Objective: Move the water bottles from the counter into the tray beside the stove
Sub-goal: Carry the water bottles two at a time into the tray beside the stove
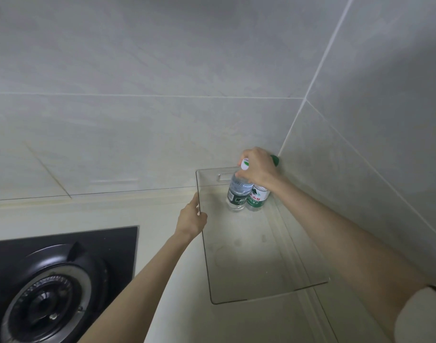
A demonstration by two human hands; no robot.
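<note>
A clear plastic tray (256, 288) lies on the counter in the corner, right of the stove. Two water bottles stand inside at its far end, touching each other. The left bottle (237, 194) has a dark green label and a white cap; my right hand (257, 168) is closed around its neck and cap from above. The right bottle (257, 198) has a lighter green and white label, and its green cap (275, 160) peeks out behind my hand. My left hand (191, 219) grips the tray's left wall near the far end.
A black gas stove (51, 280) with a round burner fills the lower left. Tiled walls (360, 120) meet in a corner just behind the tray. Pale counter runs between the stove and the tray.
</note>
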